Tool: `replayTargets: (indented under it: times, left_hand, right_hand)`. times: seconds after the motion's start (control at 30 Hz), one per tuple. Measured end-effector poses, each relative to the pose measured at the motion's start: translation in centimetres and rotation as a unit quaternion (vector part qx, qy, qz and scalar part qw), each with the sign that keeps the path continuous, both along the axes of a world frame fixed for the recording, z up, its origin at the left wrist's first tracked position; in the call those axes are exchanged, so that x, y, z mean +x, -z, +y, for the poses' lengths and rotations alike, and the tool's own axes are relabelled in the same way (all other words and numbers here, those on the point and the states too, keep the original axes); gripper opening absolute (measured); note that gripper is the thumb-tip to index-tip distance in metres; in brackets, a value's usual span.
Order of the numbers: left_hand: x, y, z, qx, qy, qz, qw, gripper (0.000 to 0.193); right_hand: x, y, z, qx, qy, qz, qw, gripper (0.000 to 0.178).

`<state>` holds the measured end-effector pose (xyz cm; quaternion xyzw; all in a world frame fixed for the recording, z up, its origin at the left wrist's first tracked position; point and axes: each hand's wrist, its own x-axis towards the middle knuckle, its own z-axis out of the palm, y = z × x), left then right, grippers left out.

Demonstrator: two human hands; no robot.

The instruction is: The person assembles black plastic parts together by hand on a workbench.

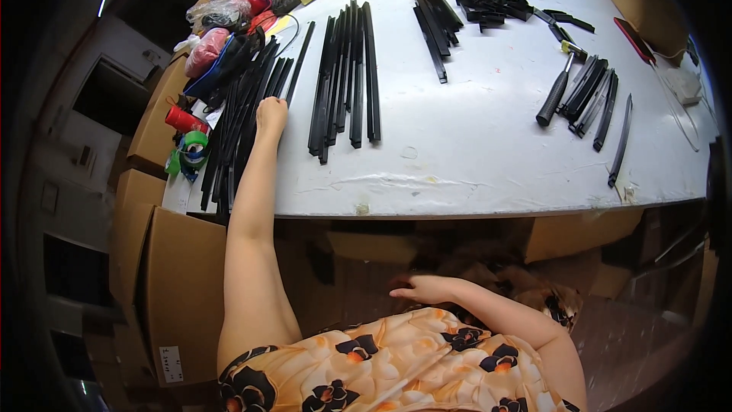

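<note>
My left hand [272, 115] reaches over the left part of the table, its fingers curled closed at the near end of a long thin black strip [300, 59]. Just left of it lies a thick pile of similar long black strips [236, 122]; the hand hides part of that pile. To the hand's right, another group of long black strips [345, 80] lies side by side, pointing away from me. My right hand [427, 288] hangs below the table's front edge, near my body. Its fingers point left, loosely apart, and nothing shows in them.
Toward the back lie shorter black strips [438, 21] and a heap of small black pieces [492, 6]. At right are a hammer [555, 95], black and grey strips [591, 95] and a red-edged phone [634, 40]. Tape rolls [195, 148] sit at the left edge, above cardboard boxes [187, 282].
</note>
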<state>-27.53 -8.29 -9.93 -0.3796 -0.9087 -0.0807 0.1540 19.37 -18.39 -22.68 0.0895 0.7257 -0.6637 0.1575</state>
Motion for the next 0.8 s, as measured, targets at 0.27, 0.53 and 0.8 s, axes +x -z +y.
replayTargets:
  times: [0.27, 0.53, 0.8]
  left_hand:
    - [5.6, 1.3, 3.1, 0.161, 0.154, -0.072, 0.972, 0.023]
    - [6.0, 4.0, 5.0, 0.266, 0.235, -0.221, 0.908, 0.029]
    - [21.6, -3.7, 4.5, 0.253, 0.348, -0.275, 0.860, 0.023]
  right_hand:
    - [-0.5, 0.5, -0.6, 0.000, -0.023, 0.009, 1.000, 0.053]
    - [1.4, -4.4, 0.5, 0.121, -0.021, 0.072, 0.990, 0.048]
    - [12.2, -17.0, 15.4, 0.331, 0.499, 0.203, 0.775, 0.026]
